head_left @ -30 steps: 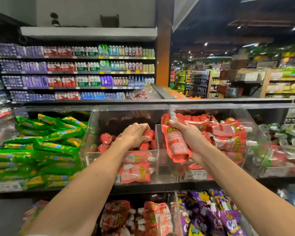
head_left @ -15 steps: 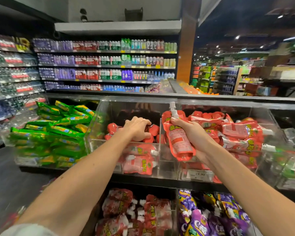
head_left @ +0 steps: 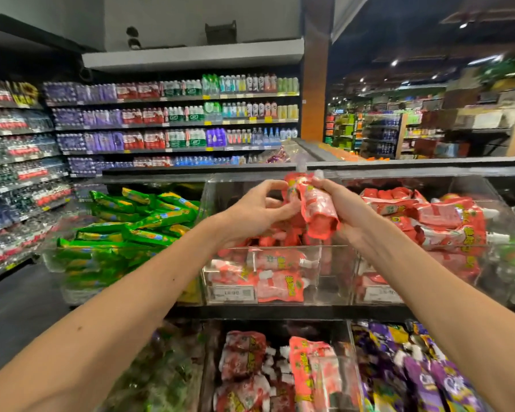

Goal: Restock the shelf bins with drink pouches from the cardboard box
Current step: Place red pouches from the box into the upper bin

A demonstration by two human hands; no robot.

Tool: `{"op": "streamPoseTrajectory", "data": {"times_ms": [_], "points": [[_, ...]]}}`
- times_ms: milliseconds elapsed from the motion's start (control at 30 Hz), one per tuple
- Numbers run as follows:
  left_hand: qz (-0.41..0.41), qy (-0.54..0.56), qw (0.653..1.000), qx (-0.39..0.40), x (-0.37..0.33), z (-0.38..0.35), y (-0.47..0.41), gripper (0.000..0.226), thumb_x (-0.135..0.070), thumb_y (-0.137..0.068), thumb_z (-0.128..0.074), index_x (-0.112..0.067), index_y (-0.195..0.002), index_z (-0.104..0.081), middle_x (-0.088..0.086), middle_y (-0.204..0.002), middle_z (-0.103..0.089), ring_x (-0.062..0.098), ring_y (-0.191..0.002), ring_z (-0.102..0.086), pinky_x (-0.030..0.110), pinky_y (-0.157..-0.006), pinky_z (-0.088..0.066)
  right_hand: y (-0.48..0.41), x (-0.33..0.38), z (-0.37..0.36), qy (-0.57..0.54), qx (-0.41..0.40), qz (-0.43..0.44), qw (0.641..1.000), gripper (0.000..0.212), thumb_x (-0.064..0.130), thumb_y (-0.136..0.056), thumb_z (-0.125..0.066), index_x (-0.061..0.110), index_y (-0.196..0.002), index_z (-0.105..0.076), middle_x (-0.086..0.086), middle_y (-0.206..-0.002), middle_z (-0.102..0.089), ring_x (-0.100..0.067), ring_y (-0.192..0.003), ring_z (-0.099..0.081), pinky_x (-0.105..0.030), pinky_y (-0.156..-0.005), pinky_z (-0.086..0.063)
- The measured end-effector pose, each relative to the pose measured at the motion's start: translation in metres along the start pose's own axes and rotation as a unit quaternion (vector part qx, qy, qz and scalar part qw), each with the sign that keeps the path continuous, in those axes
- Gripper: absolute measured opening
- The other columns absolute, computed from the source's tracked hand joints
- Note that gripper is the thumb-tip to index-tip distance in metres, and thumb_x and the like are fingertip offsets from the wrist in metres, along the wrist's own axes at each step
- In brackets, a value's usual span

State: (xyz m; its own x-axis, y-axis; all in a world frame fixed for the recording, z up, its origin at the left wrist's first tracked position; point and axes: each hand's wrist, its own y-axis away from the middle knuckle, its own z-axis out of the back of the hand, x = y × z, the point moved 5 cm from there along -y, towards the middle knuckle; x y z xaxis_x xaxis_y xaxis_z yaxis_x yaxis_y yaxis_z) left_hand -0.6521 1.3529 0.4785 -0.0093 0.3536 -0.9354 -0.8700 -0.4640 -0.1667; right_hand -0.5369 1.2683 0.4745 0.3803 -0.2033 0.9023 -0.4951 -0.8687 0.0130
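Head view: right hand (head_left: 344, 209) grasps a red drink pouch (head_left: 317, 208) above the clear shelf bin (head_left: 280, 248), spout up and away, long axis tilted from upright. Left hand (head_left: 257, 211) sits just left of the pouch, fingers (head_left: 272, 185) spread and curled toward it; contact cannot be confirmed. Bin opening lies directly below. Cardboard box is out of view.

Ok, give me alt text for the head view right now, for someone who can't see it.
Both hands hold a red drink pouch above a clear shelf bin of red pouches: the right hand grips it, the left hand touches its side. Green packs fill the bin to the left; purple pouches sit below right.
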Motion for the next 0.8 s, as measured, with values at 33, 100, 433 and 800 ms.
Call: {"op": "streamPoseTrajectory", "data": {"times_ms": [33,100,433,800], "points": [[-0.005,0.038,0.999,-0.017,0.000,0.004,0.001,0.050,-0.026,-0.090,-0.070,-0.020,-0.134,-0.045,0.009,-0.106,-0.070,0.015,-0.077,-0.072,0.040,-0.078,-0.062,-0.003,0.002,-0.006,0.004,-0.006,-0.001,1.000,0.024,0.024,-0.102,-0.049,0.003,-0.097,-0.059,-0.009,-0.064,-0.070,-0.017,-0.048,-0.066,-0.028,-0.042,-0.054],[-0.011,0.120,0.992,-0.045,-0.001,0.010,0.002,0.050,-0.016,-0.091,-0.069,-0.016,-0.137,-0.048,0.010,-0.108,-0.071,0.016,-0.079,-0.073,0.035,-0.074,-0.062,-0.007,0.005,-0.015,0.022,-0.010,-0.001,1.000,0.027,0.027,-0.102,-0.050,0.003,-0.100,-0.061,-0.011,-0.074,-0.070,-0.020,-0.054,-0.067,-0.034,-0.048,-0.057],[0.029,0.017,0.990,-0.137,0.018,0.021,-0.014,0.026,-0.014,-0.090,-0.072,-0.013,-0.115,-0.067,0.011,-0.101,-0.074,0.013,-0.078,-0.072,0.027,-0.069,-0.059,-0.017,0.027,0.026,0.154,-0.156,0.023,0.975,0.025,0.030,-0.102,-0.053,0.005,-0.106,-0.055,-0.014,-0.098,-0.062,-0.024,-0.078,-0.065,-0.038,-0.060,-0.060],[0.053,-0.051,0.971,-0.229,0.054,0.010,-0.095,0.016,-0.039,-0.076,-0.082,-0.027,-0.085,-0.077,0.003,-0.100,-0.075,0.021,-0.100,-0.069,0.045,-0.093,-0.057,-0.015,0.050,0.072,0.093,-0.156,0.023,0.983,0.042,0.033,-0.104,-0.048,-0.002,-0.128,-0.046,-0.028,-0.118,-0.066,-0.033,-0.080,-0.069,-0.040,-0.054,-0.060]]}}
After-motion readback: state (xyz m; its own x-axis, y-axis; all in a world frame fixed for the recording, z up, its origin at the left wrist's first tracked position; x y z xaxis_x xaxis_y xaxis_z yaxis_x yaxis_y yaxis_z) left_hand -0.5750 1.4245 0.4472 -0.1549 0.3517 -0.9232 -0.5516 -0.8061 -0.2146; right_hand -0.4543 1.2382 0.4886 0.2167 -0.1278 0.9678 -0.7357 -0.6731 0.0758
